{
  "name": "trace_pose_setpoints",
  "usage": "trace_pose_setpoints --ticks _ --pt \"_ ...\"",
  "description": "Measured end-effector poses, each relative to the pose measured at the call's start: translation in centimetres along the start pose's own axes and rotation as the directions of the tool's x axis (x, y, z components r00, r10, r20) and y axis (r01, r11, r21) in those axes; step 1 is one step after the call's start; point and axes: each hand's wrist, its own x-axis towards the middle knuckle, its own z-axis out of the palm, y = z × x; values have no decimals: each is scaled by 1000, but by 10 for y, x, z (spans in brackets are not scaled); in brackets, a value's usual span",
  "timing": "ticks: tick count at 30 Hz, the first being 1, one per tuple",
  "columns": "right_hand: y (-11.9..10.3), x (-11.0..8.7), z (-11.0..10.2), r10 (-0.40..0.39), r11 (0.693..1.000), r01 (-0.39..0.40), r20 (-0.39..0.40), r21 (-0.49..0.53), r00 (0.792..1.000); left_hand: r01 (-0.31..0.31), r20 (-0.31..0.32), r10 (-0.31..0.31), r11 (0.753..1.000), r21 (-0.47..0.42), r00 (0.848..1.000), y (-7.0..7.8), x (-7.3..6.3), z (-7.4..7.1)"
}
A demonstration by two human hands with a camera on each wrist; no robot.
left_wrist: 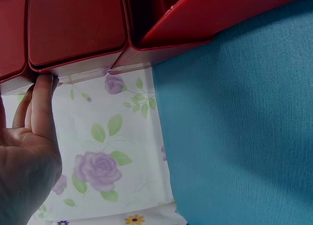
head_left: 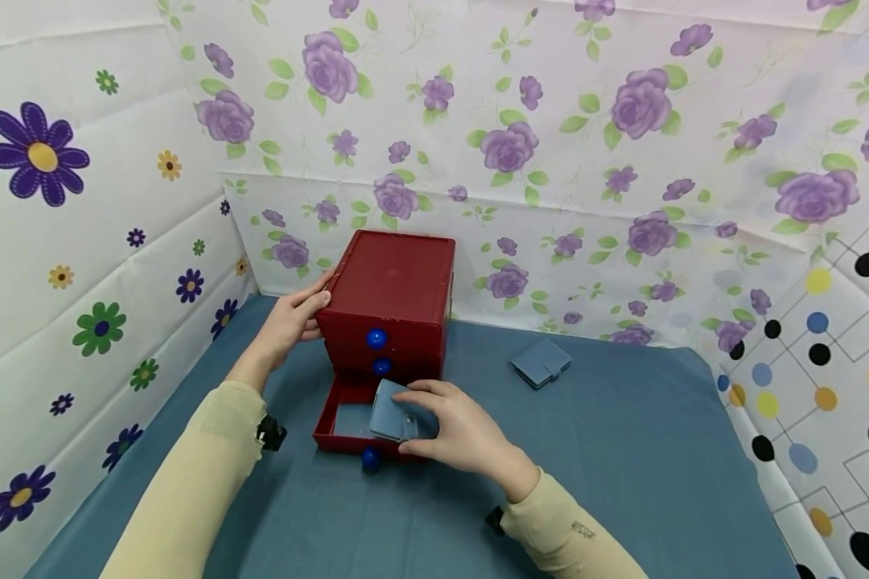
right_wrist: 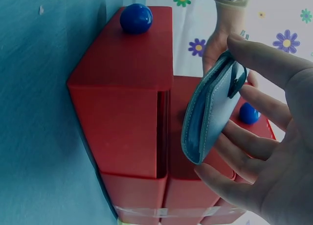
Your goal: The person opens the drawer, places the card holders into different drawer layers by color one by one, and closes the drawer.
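Observation:
A red drawer cabinet [head_left: 391,277] with blue round knobs stands on the table, its bottom drawer [head_left: 326,426] pulled out. Over that drawer my right hand [head_left: 456,426] holds a blue wallet [head_left: 394,412] with a snap strap, thumb on one edge and fingers along the other. In the right wrist view the wallet [right_wrist: 208,112] is tilted on edge, its folded layers slightly apart. My left hand [head_left: 293,322] rests against the cabinet's left side, with fairly straight fingers [left_wrist: 43,107] touching it. A pale blue surface shows inside the drawer.
A second blue wallet [head_left: 541,363] lies on the blue tablecloth [head_left: 594,458], right of the cabinet. Behind the table hangs a flowered sheet [head_left: 507,145], with patterned sheets on both sides.

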Motion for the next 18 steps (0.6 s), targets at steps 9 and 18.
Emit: trace_pose_setpoints --ticks 9,18 --pt "-3 2 4 -2 1000 2 4 11 1000 1 1 -1 1000 1 1000 1 -1 1" --pt "-3 5 8 6 1000 -6 -3 1 1000 -4 -1 4 1000 -3 1000 1 -1 1"
